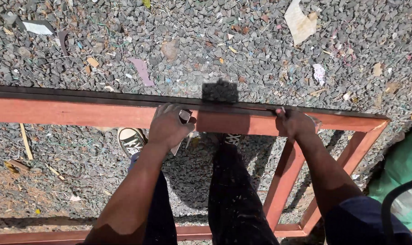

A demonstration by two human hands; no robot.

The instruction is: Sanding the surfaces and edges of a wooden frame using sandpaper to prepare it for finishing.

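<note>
outdoor work yard: littered gravel ground [242, 50] under a red wooden frame [79, 112].

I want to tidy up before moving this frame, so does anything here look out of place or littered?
Yes. Paper scraps and small debris lie scattered over the gravel beyond the reddish wooden frame. The left hand and right hand rest on its top rail.

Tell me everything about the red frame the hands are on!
The red frame looks like painted wood: a long top rail, plus side and bottom bars. A dark strip runs along its top edge. It stands over grey gravel. The left hand rests on the rail holding something pale; the right hand grips the rail.
</note>
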